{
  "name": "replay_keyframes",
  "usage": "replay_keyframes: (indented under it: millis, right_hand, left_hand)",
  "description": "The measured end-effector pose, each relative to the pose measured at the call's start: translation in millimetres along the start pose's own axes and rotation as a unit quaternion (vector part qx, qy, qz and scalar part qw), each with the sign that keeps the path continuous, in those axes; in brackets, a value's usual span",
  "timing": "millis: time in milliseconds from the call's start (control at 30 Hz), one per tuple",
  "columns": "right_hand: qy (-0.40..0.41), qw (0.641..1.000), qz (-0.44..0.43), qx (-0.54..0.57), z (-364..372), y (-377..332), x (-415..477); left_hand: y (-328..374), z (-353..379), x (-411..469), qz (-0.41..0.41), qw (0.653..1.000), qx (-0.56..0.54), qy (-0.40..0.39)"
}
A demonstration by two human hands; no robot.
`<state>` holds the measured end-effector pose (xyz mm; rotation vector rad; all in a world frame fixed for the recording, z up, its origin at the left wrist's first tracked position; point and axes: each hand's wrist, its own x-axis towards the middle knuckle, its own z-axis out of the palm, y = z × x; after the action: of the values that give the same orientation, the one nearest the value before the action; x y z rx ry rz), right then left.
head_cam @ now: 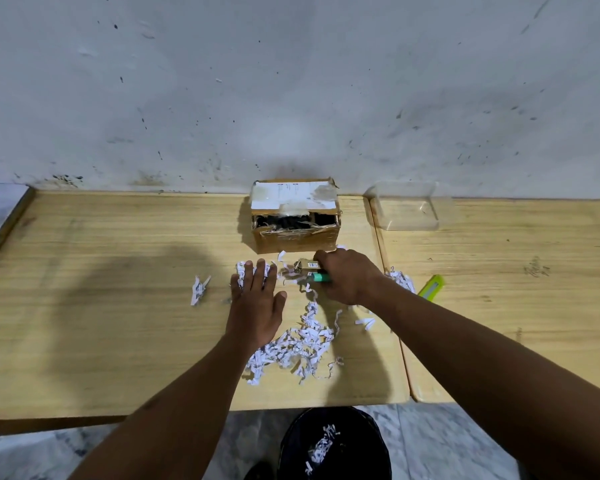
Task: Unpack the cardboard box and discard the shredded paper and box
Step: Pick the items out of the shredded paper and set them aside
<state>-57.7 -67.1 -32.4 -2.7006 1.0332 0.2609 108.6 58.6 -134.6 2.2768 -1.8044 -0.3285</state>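
Shredded paper point(291, 348) lies on table just behind left grip point(255, 299).

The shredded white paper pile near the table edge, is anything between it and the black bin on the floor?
Nothing visible. The shredded white paper pile lies just behind the wooden table's front edge; the black bin stands open directly below.

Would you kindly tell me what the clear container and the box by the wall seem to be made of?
Clear container: likely thin glossy plastic, since the table shows through it. Box: brown matte cardboard, with torn, frayed edges and a white paper label.
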Motion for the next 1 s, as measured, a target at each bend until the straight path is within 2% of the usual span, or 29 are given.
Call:
replay_keyframes:
  millis: [300, 667, 800, 900, 1000]
  right_hand:
    - [0.024, 0.999, 0.003, -0.04, 10.4, -1.8, -5.8]
    - [0.053, 0.998, 0.018, -0.006, 1.5, 10.8, -15.7]
    - [0.114, 0.987, 0.101, 0.056, -14.0, 49.4, -40.1]
    - [0.14, 0.966, 0.211, 0.058, -17.7, 100.4, -67.2]
    - [0.133, 0.933, 0.33, 0.045, -11.4, 153.4, -96.5]
  left_hand:
    - [1.9, -3.7, 0.5, -0.001, 1.0, -0.017, 0.003]
    - [8.5, -10.2, 0.8, 0.0, 0.999, 0.002, -0.032]
    - [19.5, -4.2, 4.5, 0.029, 0.999, -0.013, -0.029]
    - [31.4, 2.2, 8.2, 0.048, 0.998, -0.023, -0.023]
    - [42.4, 8.3, 11.1, 0.057, 0.998, -0.03, -0.014]
